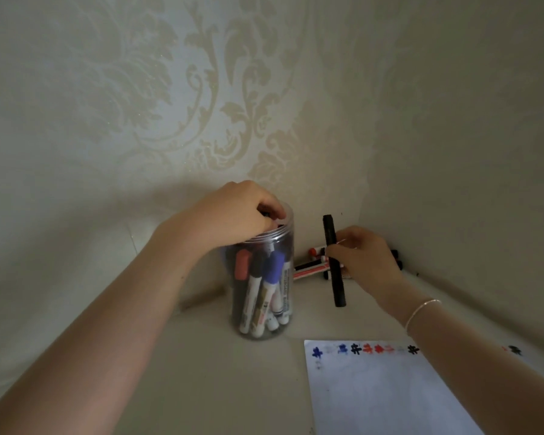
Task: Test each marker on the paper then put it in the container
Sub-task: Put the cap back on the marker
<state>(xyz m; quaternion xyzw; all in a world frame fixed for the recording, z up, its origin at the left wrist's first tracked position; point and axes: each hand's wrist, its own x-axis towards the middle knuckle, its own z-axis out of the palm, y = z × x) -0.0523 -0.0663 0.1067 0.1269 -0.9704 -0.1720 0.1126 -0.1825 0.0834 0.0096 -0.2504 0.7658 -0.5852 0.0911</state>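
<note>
pale bench (220,381) ran into a corner of patterned wallpaper (201,89), and nearest you lay the paper (383,397), its top edge carrying a row of blue, black and red test marks. beyond it, your right hand (363,257) pinched a black marker (335,262) at mid-barrel between thumb and fingers, holding it nearly upright above the bench. that marker looked light and stiff, with a smooth plastic barrel that could slip, so the middle was probably a sound place to hold it. to its left stood the clear container (263,287), already crowded with markers. your left hand (239,211) sat over its rim with fingers curled down inside; whether they gripped anything i could not tell. farthest back, the untested markers (311,266) lay heaped against the wall.
</note>
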